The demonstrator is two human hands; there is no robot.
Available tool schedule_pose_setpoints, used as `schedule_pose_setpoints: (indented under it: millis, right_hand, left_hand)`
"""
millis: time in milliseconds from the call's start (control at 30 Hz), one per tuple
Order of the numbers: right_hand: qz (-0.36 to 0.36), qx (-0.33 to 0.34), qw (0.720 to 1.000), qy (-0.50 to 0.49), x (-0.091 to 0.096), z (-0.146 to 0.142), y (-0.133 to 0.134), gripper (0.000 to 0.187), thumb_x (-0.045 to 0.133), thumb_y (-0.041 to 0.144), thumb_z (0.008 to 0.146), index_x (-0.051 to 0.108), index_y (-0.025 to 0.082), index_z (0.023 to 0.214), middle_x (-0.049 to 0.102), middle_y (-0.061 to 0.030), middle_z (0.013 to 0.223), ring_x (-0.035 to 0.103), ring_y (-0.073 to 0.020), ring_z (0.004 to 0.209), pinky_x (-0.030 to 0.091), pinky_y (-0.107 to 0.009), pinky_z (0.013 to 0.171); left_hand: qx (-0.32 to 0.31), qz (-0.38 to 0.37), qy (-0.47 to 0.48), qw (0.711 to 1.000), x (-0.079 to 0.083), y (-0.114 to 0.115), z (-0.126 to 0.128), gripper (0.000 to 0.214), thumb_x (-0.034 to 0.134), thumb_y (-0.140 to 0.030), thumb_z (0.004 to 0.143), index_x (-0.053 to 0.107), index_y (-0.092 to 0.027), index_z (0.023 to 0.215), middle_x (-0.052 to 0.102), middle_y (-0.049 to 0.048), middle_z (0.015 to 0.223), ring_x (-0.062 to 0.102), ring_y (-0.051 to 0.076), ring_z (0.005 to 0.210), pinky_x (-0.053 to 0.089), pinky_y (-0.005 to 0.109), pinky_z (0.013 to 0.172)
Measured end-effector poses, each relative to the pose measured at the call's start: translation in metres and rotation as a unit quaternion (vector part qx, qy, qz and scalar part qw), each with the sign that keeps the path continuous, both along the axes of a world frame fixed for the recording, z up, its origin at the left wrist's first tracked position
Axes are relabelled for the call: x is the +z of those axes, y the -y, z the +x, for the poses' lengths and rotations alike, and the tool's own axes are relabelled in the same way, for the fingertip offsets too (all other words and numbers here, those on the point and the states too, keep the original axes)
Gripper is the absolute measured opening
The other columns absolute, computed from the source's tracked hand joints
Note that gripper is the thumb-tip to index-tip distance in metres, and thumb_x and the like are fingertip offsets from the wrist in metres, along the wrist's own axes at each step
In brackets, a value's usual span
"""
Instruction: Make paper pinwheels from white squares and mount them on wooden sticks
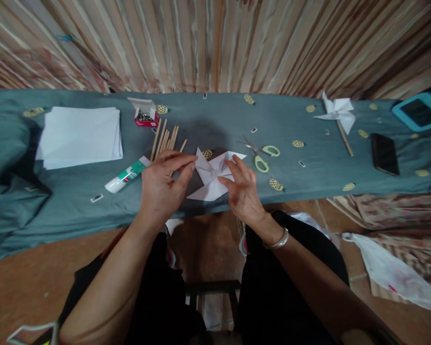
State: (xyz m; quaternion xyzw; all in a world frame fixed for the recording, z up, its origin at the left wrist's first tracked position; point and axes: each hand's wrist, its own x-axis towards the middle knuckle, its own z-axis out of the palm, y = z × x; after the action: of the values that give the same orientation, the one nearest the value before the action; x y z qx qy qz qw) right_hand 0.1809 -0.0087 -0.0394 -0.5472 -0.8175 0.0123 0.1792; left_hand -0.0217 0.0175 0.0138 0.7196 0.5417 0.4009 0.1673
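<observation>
A white folded paper pinwheel (212,178) lies at the table's front edge between my hands. My right hand (244,189) holds it by the right side, its thumb near the centre and its fingers on a right-hand blade. Just left of the blades, my left hand (165,179) is closed in a pinch, thumb against fingers. Whatever the pinch holds is too small to make out. Wooden sticks (161,139), several of them, lie just beyond the left hand. A green and white glue stick (127,176) rests beside that hand's wrist.
A stack of white paper (81,136) sits at the left, near an open red box of small metal pins (145,115). Green-handled scissors (262,155) lie right of the pinwheel. Farther right are a finished pinwheel on a stick (339,115), a dark phone (385,154) and a blue-framed device (418,112).
</observation>
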Motion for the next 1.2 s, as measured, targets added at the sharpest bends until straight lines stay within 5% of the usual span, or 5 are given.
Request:
schedule_pose_setpoints:
  millis: [433,833,1200]
  right_hand:
    - [0.019,-0.012,0.999,0.029,0.006,-0.009,0.001,0.033,0.038,0.013,0.092,0.07,0.017,0.1,0.048,-0.0114,0.143,0.026,-0.0274,0.143,0.031,-0.046,0.108]
    - [0.009,-0.064,0.998,-0.028,0.003,-0.014,0.003,0.032,0.041,0.014,0.09,0.068,0.02,0.106,0.042,-0.0094,0.148,0.025,-0.0284,0.143,0.035,-0.049,0.107]
    - [0.003,-0.035,0.998,-0.053,0.006,-0.004,0.001,0.03,0.043,0.015,0.089,0.066,0.02,0.107,0.043,-0.0093,0.146,0.028,-0.0292,0.142,0.037,-0.052,0.105]
  left_hand:
    - [-0.007,0.007,0.113,0.993,0.003,-0.012,0.017,0.02,0.057,-0.02,0.085,0.075,-0.017,0.093,0.071,0.0046,0.093,0.065,0.016,0.086,0.052,0.029,0.082]
    - [-0.16,-0.021,-0.094,0.982,-0.03,0.028,0.028,0.019,0.059,-0.015,0.084,0.072,-0.016,0.098,0.066,0.0088,0.1,0.059,0.023,0.094,0.054,0.036,0.084]
    - [-0.19,-0.015,-0.135,0.972,-0.042,0.034,0.034,0.022,0.049,-0.011,0.09,0.066,-0.014,0.104,0.065,0.0104,0.104,0.06,0.023,0.097,0.054,0.037,0.084]
